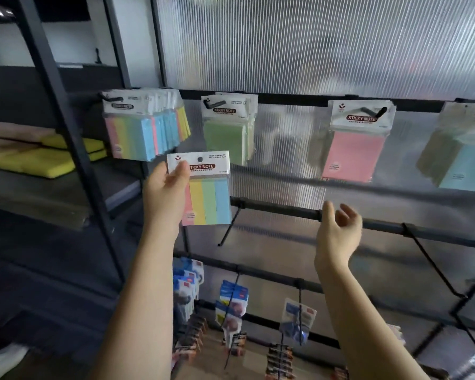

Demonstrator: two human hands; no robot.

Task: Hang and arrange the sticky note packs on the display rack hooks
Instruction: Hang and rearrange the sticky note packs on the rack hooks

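Up top, left-hand fingers (180,171) pinch striped pack (207,201).

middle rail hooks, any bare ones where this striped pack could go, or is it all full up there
Middle rail: the hook right of the held striped pack is bare, as is the long hook far right. The right hand hovers open between them. Top row is crowded: the striped bundle packs its hook; green packs and pink packs leave peg tips showing.

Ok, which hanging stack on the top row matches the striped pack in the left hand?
The far-left stack: its packs show pink, yellow, green and blue stripes like the held pack. The other stacks are single-coloured: green, pink, blue.
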